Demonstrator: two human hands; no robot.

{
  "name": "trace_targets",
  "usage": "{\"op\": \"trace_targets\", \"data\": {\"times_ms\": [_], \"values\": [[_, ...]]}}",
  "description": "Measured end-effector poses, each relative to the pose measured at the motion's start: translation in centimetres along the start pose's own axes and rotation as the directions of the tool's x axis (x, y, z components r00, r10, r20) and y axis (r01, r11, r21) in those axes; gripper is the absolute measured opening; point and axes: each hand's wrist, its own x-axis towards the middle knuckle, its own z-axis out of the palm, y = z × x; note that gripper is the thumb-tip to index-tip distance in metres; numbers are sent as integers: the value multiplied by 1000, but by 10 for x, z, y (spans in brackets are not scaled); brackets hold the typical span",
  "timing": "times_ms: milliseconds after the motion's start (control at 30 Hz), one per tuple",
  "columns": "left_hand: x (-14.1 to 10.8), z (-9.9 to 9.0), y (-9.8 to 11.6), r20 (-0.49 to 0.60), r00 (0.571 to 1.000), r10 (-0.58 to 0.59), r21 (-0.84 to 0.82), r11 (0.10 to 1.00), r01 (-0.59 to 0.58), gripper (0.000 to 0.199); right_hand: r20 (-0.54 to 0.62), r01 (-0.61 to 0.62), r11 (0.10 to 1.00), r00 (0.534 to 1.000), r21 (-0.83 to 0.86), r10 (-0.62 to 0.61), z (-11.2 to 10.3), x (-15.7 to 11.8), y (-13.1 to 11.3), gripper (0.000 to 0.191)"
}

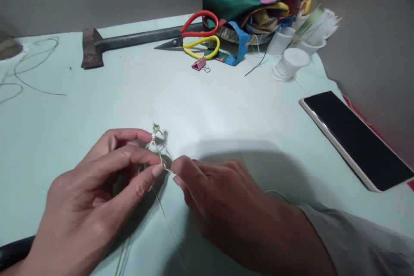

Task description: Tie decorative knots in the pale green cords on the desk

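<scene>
Where the hands nearly meet, knotted cord bridges them.

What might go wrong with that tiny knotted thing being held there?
The small knotted piece might slip, since the left-hand grip holds it only at the fingertips.
The thin strand between it and the right-hand grip could snap or distort the knots if pulled too hard.
Loose threads trail below the left-hand grip and might tangle.
</scene>
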Motion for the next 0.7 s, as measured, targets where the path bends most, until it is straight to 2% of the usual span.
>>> {"op": "trace_targets", "data": {"times_ms": [200,333,400,500,600,700], "values": [[-3,0,5,-35,991,127,98,988,-123,10,101,-131,990,987,46,126,-7,5,-3,17],[-7,0,10,4,991,133,119,984,-133,11,89,-143,986,987,88,136,-9,4,-2,19],[-10,-1,10,9,992,125,122,985,-125,11,136,-171,982,978,85,158,-10,4,-3,19],[-10,-3,6,-14,1000,28,91,996,-26,7,234,-215,976,951,36,200,-12,6,-7,20],[-5,-3,0,-8,993,-118,-34,992,117,10,276,-243,970,931,-21,239,-14,4,-9,21],[-5,-6,-4,26,981,-192,-112,975,194,15,322,-281,959,905,-37,278,-15,-2,-10,26]]}}
